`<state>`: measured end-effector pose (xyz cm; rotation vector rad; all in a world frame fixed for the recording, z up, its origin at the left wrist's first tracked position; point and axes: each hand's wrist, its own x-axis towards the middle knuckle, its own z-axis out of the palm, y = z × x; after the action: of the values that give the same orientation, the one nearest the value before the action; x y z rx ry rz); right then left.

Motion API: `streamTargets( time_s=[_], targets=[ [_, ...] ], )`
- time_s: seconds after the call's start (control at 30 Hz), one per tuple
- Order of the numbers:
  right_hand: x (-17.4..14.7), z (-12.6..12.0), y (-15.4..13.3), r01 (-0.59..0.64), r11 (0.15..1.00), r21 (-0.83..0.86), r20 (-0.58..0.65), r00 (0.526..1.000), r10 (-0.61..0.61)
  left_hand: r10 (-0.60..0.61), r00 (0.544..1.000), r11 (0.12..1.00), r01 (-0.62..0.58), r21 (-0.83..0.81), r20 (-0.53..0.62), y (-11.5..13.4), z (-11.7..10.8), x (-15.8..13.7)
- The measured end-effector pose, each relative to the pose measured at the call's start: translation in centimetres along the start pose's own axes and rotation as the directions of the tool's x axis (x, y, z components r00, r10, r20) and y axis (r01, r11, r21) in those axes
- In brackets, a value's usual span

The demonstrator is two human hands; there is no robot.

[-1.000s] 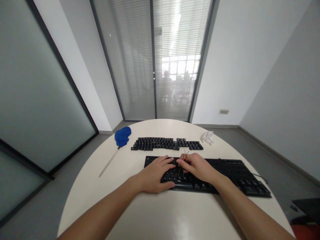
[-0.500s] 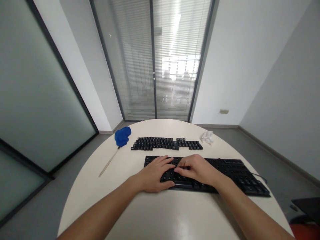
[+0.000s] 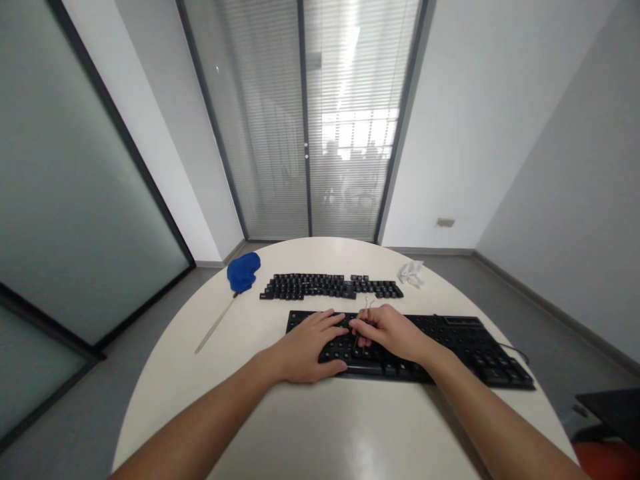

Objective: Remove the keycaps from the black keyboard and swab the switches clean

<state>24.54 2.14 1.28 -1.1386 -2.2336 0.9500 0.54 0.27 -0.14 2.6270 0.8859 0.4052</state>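
A black keyboard [image 3: 450, 343] lies across the round table, many of its key positions without caps. My left hand [image 3: 313, 347] rests palm down on its left part, fingers spread. Over the keyboard beside it, my right hand [image 3: 387, 333] is closed around a keycap puller [image 3: 369, 304]. The puller's thin wire prongs stick out past the fingers, away from me, and its dark handle shows below them. Fingers hide the middle of the tool. Beyond the keyboard, loose black keycaps [image 3: 320, 285] are laid out in rows like a keyboard layout.
On the left lies a blue cloth [image 3: 243, 272] next to a brush with a thin pale wooden handle [image 3: 216, 324]. A crumpled white tissue [image 3: 411, 273] sits at the back right. The keyboard's cable [image 3: 515, 351] runs off its right side. The pale table [image 3: 320, 427] has a rounded edge.
My right hand has turned, so the puller's wire prongs now point away from me and show beyond the fingers. My left hand stays in place on the keyboard.
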Motion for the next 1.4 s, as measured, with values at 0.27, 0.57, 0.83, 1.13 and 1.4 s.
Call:
streamTargets(
  time_s=[0.27,0.57,0.83,1.13,1.4],
  targets=[
    [0.1,0.2,0.1,-0.003,0.995,0.095,-0.008,1.000,0.004,0.007,1.000,1.000,-0.007,0.008,-0.001,0.1,0.0,-0.1],
    [0.1,-0.1,0.6,0.009,0.996,0.092,0.019,1.000,-0.011,-0.024,1.000,1.000,0.024,0.010,0.006,0.2,0.0,0.0],
    [-0.5,-1.0,0.1,0.038,0.992,-0.117,0.102,0.994,-0.026,-0.026,1.000,0.999,0.026,0.028,0.017,0.2,-0.1,-0.1],
    [-0.3,-0.9,0.3,0.009,1.000,0.026,0.103,0.995,-0.012,-0.021,1.000,1.000,0.021,0.023,0.014,0.2,-0.1,-0.1],
    [-0.1,-0.6,0.5,-0.004,0.998,0.065,0.029,1.000,0.002,-0.029,0.999,0.999,0.028,-0.045,-0.017,-0.1,0.0,-0.1]
  ],
)
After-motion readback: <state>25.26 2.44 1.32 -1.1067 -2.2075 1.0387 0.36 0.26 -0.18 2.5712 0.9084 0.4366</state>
